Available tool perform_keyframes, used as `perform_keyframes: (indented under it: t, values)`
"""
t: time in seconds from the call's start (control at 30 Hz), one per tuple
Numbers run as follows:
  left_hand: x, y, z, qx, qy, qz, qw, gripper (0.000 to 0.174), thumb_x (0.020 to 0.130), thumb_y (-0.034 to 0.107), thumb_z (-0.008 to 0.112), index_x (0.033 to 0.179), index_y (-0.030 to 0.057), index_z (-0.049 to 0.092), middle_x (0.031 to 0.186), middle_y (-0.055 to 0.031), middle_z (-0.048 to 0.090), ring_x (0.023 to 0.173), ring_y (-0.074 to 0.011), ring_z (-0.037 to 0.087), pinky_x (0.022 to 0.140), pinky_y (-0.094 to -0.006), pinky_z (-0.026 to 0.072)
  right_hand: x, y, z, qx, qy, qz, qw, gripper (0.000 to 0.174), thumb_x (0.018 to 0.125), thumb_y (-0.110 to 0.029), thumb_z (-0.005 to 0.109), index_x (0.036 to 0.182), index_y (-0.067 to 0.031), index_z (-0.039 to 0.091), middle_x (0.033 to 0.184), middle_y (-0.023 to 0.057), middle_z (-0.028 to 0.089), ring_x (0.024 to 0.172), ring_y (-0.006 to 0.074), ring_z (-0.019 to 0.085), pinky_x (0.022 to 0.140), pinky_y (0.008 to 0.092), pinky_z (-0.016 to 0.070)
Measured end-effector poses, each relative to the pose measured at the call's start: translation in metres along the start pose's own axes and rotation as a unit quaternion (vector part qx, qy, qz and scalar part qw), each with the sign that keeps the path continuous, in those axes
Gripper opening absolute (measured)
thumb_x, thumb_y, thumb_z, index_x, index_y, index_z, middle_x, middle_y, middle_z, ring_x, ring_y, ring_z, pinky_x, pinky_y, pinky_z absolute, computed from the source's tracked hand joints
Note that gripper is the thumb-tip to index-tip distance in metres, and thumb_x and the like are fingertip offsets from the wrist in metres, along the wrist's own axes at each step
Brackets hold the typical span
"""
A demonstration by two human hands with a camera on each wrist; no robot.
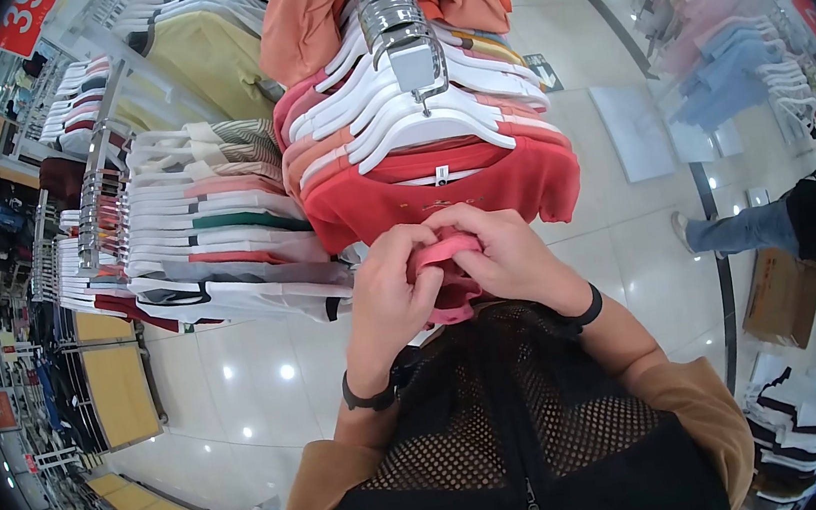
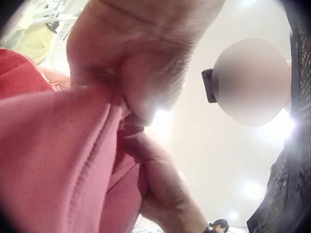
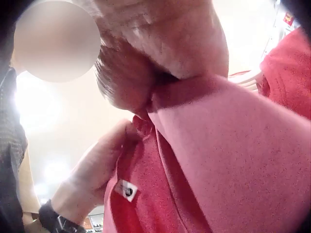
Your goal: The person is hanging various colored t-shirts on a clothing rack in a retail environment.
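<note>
The pink garment [image 1: 448, 249] was bunched between both hands, in front of the chest, with a small white label [image 3: 127, 190] inside it. The left hand [image 1: 382, 293] and right hand [image 1: 504, 259] each had a narrow grip, pinching its cloth. Just beyond hung a red shirt [image 1: 352, 206] on a white hanger [image 1: 434, 127], foremost on a metal rack [image 1: 391, 15] above the tiled floor [image 1: 260, 373].

1. Matt, soft-looking cloth on pink garment [image 3: 238, 145]; ridged at seam.
2. Matt cloth on red shirt [image 1: 352, 206].
3. Smooth, plastic-looking finish on white hangers [image 1: 439, 130].
4. Shiny metal on hooks [image 1: 388, 17].
5. Glossy, reflective floor [image 1: 242, 385].
6. Holed mesh cloth on black top [image 1: 451, 452]; shiny metal zip pull [image 1: 532, 505].
7. Dull cardboard on brown box [image 1: 783, 298].
</note>
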State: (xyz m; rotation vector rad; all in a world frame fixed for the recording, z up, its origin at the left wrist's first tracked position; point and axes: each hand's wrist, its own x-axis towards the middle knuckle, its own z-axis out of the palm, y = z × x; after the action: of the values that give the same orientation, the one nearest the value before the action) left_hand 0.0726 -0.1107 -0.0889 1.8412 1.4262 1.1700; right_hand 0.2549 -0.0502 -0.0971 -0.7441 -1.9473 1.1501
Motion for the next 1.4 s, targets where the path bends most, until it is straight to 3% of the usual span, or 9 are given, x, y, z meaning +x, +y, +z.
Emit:
perform_keyframes:
  t: [0.2, 0.23, 0.4, 0.5, 0.57, 0.67, 0.8, 1.1, 1.4]
  values:
    - [-0.036, -0.073, 0.003, 0.16, 0.084, -0.083, 0.98, 0.029, 0.076, -0.008, 0.065, 0.103, 0.0029, 0.065, 0.103, -0.016, 0.061, 0.095, -0.035, 0.064, 0.084, -0.0404, 0.0523, -0.009, -0.017, -0.011, -0.047, 0.106, -0.062, 0.991, 0.032, 0.082, 0.008, 0.057, 0.11, -0.0024, 0.068, 0.098, 0.0123, 0.075, 0.083, 0.0252, 0.076, 0.074, 0.0339, 0.06]
    - [-0.042, -0.075, -0.003, 0.082, 0.104, -0.153, 0.979, 0.028, 0.079, -0.007, 0.066, 0.106, 0.0029, 0.066, 0.108, -0.0159, 0.061, 0.097, -0.0327, 0.065, 0.085, -0.0397, 0.0536, -0.013, -0.02, -0.019, -0.032, 0.126, -0.036, 0.991, 0.032, 0.082, 0.009, 0.055, 0.11, -0.0011, 0.068, 0.094, 0.0121, 0.075, 0.08, 0.0222, 0.076, 0.071, 0.033, 0.0599]
    - [-0.052, -0.066, -0.027, 0.143, 0.148, -0.161, 0.965, 0.024, 0.088, -0.002, 0.066, 0.112, 0.0037, 0.066, 0.106, -0.0134, 0.061, 0.095, -0.0273, 0.066, 0.079, -0.0339, 0.055, -0.026, -0.013, -0.037, -0.034, 0.145, -0.015, 0.989, 0.031, 0.082, 0.013, 0.05, 0.105, 0.0022, 0.067, 0.078, 0.0093, 0.071, 0.067, 0.0136, 0.07, 0.064, 0.0281, 0.0561]
    - [-0.045, -0.037, -0.038, 0.114, 0.136, -0.23, 0.957, 0.018, 0.095, 0.002, 0.065, 0.113, 0.0027, 0.065, 0.106, -0.0094, 0.063, 0.094, -0.02, 0.065, 0.08, -0.0296, 0.0531, -0.027, -0.005, -0.046, -0.072, 0.076, 0.038, 0.994, 0.026, 0.083, 0.009, 0.052, 0.104, 0.0021, 0.066, 0.076, 0.0107, 0.068, 0.064, 0.0163, 0.066, 0.066, 0.0293, 0.0541]
    - [-0.04, -0.034, -0.039, -0.159, 0.15, -0.26, 0.94, 0.012, 0.101, 0.006, 0.061, 0.113, 0.0017, 0.064, 0.104, -0.0052, 0.065, 0.095, -0.0124, 0.063, 0.082, -0.0274, 0.0512, -0.029, -0.004, -0.052, -0.065, 0.001, 0.105, 0.992, 0.022, 0.088, 0.001, 0.058, 0.108, 0.0017, 0.067, 0.082, 0.0133, 0.068, 0.069, 0.019, 0.066, 0.066, 0.0309, 0.0526]
    - [-0.034, -0.023, -0.03, -0.232, 0.186, -0.179, 0.938, 0.013, 0.104, 0.006, 0.058, 0.115, 0.001, 0.063, 0.103, -0.0029, 0.066, 0.094, -0.0093, 0.062, 0.08, -0.0255, 0.0506, -0.031, 0.006, -0.069, -0.131, -0.081, 0.065, 0.986, 0.022, 0.092, -0.005, 0.065, 0.113, 0.0007, 0.068, 0.09, 0.013, 0.07, 0.077, 0.0193, 0.067, 0.072, 0.0315, 0.0536]
    - [-0.033, -0.025, -0.015, -0.263, 0.166, -0.149, 0.939, 0.013, 0.104, 0.006, 0.058, 0.116, 0.0014, 0.059, 0.099, -0.0035, 0.066, 0.089, -0.0087, 0.062, 0.077, -0.0238, 0.0502, 0.013, 0.014, -0.095, -0.049, 0.104, 0.039, 0.993, 0.026, 0.095, -0.012, 0.067, 0.118, 0.0007, 0.068, 0.105, 0.0123, 0.071, 0.095, 0.0234, 0.071, 0.086, 0.0345, 0.0561]
    - [-0.033, -0.013, -0.018, -0.259, 0.15, -0.194, 0.934, 0.012, 0.101, 0.005, 0.06, 0.103, 0.0055, 0.049, 0.072, -0.0003, 0.06, 0.06, -0.0039, 0.052, 0.054, -0.02, 0.0404, 0.092, 0.046, -0.1, -0.288, 0.099, -0.083, 0.949, 0.028, 0.091, -0.012, 0.071, 0.116, -0.0013, 0.063, 0.108, 0.0194, 0.068, 0.102, 0.0358, 0.067, 0.088, 0.0419, 0.0541]
    - [-0.048, -0.021, -0.028, -0.19, 0.162, -0.201, 0.947, 0.016, 0.096, 0.001, 0.064, 0.101, 0.0056, 0.049, 0.07, 0.0017, 0.058, 0.063, -0.0019, 0.049, 0.055, -0.02, 0.0368, 0.102, 0.049, -0.1, -0.32, 0.117, -0.006, 0.94, 0.028, 0.09, -0.013, 0.069, 0.115, -0.0022, 0.062, 0.102, 0.0208, 0.071, 0.095, 0.0366, 0.069, 0.087, 0.0438, 0.0529]
